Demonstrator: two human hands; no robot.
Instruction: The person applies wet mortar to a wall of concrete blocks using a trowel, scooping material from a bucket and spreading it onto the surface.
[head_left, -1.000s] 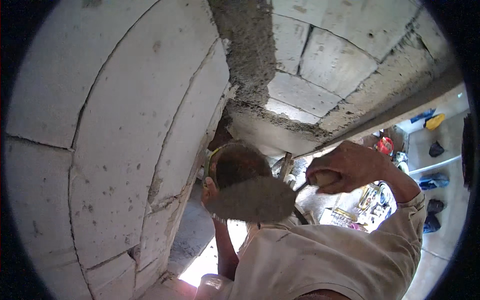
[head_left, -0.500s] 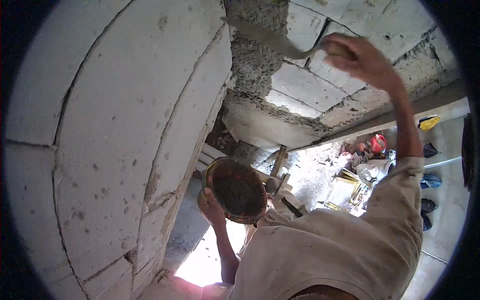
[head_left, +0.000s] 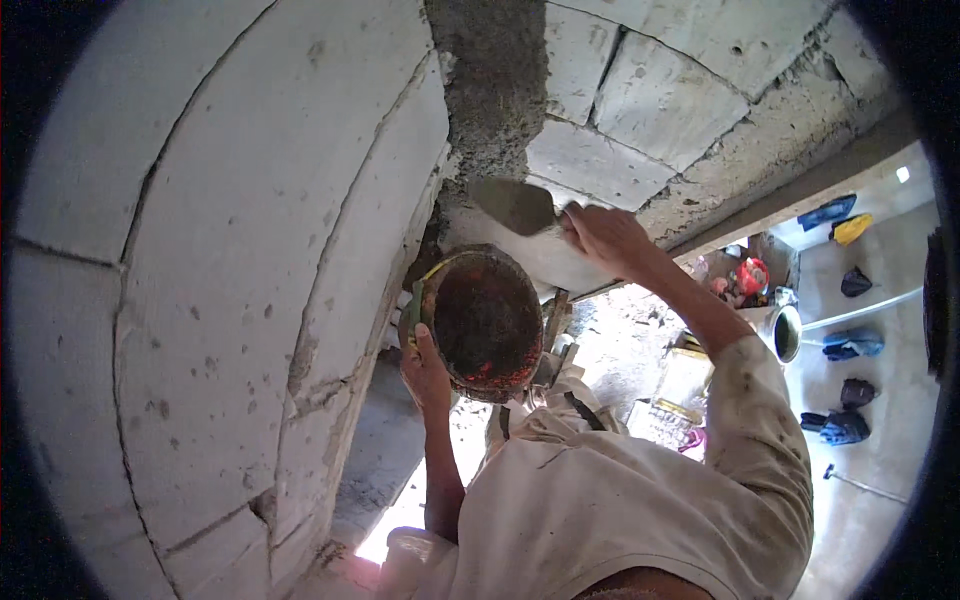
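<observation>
Two hands in play, both loaded. Right hand (head_left: 605, 238) has its fingers wrapped tight round the handle of a trowel (head_left: 515, 205); the blade runs left from the fist, long axis roughly level, tip pointing left at the grey mortar strip (head_left: 490, 95) in the corner of the block wall (head_left: 250, 250). Blade sits just below the strip's lower end, near it; contact with the wall can't be confirmed from this view.

Left hand (head_left: 425, 370) grips the near-left rim of a round mortar pan (head_left: 485, 322), fingers curled on the edge, thumb side hidden. Pan is held up just below the trowel, dark inside with reddish patches, a yellow-green band at its left rim.

Key relation: blade lies directly above the pan's far rim, apart from it; right hand is the one nearer the mortar strip, left hand stays under as catch.

Right side, well below on the floor (head_left: 880, 470):
- red and white bag (head_left: 750, 275) by the far wall
- metal bucket (head_left: 785, 332), round, open top
- pale flat box (head_left: 685, 375) and a patterned pack (head_left: 665, 422) just nearer
- blue and yellow bundles (head_left: 840, 220) far right, dark clothes (head_left: 840, 425) nearer
No signs legible.
</observation>
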